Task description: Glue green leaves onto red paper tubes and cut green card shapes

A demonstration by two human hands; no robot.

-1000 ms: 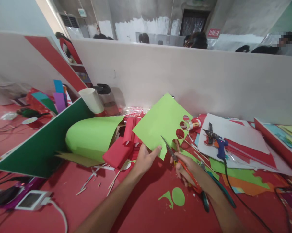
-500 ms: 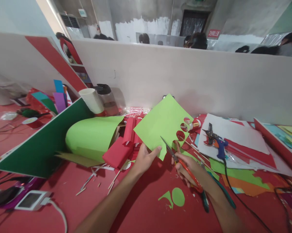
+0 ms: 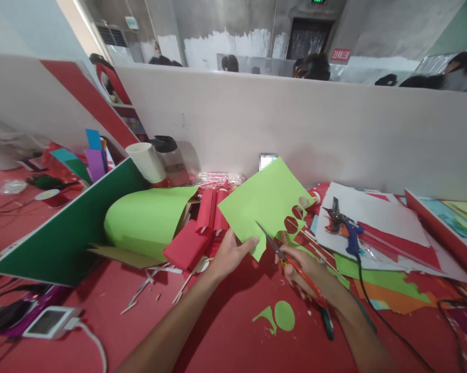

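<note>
Dipped and turned the sheet (image 3: pixel 251 204) slightly, pinched in the left hand (image 3: pixel 231 254) above the desk (image 3: pixel 229 339), baring more of the phone (image 3: pixel 267 161) behind. Kept scissors (image 3: pixel 310 284) clamped in the right hand (image 3: pixel 303 263); apparently just re-angled, cutting nothing loose.

Left hand (image 3: pixel 230 255), right hand (image 3: pixel 301 267): bare. Forearms (image 3: pixel 185 317) behind the hands: two, slim, uncovered, narrowing forward; surface seemingly smooth, though fine detail is blurred.

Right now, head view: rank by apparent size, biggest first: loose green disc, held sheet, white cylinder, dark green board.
1. Dark green board, partly hidden
2. Held sheet
3. White cylinder
4. Loose green disc
</note>
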